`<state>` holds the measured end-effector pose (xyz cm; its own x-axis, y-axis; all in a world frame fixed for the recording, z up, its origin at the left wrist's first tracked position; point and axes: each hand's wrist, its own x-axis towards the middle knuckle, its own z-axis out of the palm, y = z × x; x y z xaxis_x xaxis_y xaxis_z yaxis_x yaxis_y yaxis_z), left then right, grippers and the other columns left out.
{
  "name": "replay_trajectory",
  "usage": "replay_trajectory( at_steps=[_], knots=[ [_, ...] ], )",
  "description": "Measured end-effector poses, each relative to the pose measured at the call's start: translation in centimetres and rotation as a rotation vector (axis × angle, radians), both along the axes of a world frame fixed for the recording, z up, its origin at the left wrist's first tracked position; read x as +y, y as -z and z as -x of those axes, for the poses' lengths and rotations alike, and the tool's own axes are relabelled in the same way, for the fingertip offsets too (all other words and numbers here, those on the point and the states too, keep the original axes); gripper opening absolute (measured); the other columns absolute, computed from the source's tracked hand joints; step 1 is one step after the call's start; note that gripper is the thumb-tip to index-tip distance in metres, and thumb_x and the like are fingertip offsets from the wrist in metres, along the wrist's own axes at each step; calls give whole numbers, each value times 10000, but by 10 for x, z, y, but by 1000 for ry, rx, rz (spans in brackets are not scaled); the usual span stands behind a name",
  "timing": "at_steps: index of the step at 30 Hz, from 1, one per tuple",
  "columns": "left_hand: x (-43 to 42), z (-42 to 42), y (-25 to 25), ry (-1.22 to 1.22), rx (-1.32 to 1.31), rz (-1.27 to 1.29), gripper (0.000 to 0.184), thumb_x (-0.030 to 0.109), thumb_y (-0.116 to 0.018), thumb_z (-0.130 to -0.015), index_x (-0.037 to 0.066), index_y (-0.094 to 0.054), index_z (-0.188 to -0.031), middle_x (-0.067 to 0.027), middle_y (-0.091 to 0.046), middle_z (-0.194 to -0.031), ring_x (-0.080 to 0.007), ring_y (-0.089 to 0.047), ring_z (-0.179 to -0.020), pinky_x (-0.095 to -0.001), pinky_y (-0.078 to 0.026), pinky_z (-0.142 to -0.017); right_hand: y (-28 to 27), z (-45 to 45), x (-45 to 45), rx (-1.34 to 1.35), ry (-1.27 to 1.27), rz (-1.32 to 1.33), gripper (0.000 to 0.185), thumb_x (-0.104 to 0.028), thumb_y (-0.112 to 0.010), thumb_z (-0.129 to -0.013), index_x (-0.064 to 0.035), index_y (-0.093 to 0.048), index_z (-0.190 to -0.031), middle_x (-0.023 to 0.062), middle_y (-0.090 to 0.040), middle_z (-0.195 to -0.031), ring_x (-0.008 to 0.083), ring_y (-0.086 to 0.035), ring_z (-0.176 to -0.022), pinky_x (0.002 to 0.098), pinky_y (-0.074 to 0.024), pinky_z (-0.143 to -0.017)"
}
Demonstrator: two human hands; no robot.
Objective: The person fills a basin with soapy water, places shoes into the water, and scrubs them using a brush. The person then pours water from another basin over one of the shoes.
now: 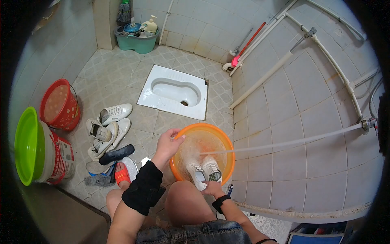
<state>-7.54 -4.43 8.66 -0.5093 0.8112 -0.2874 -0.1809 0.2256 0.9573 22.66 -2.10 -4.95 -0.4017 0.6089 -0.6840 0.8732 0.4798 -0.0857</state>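
Note:
An orange basin (pixel 230 153) holds water, and a stream from the wall tap (pixel 369 124) pours into it with foam and splashes. My left hand (pixel 167 146) is at the basin's left rim, its fingers partly spread and the thumb raised; a black wrap covers the wrist. My right hand (pixel 213 188) grips the heels of a pair of white shoes (pixel 197 173), whose toes point into the basin near the falling water. A checkered insole shows inside the right shoe of the pair.
Several white shoes (pixel 115 114) and a dark shoe (pixel 117 154) lie on the floor at left, beside brushes (pixel 99 180). A red bucket (pixel 73 116) and a green basin (pixel 29 146) stand farther left. A squat toilet (pixel 148 91) is ahead.

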Motion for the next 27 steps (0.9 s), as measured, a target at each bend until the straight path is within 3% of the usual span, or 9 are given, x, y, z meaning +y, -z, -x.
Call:
replay_trajectory(
  at_steps=[27],
  knots=[
    [0,2,7,10,51,-7,376,173,-629,-748,-27,-525,-1050,-128,-570,-995,-167,-566,-834,-273,-442,-753,3,-1,-1,7,16,-8,766,-601,-649,-465,-227,-550,-1126,87,-622,-962,275,-566,-930,501,-317,-880]
  ],
)
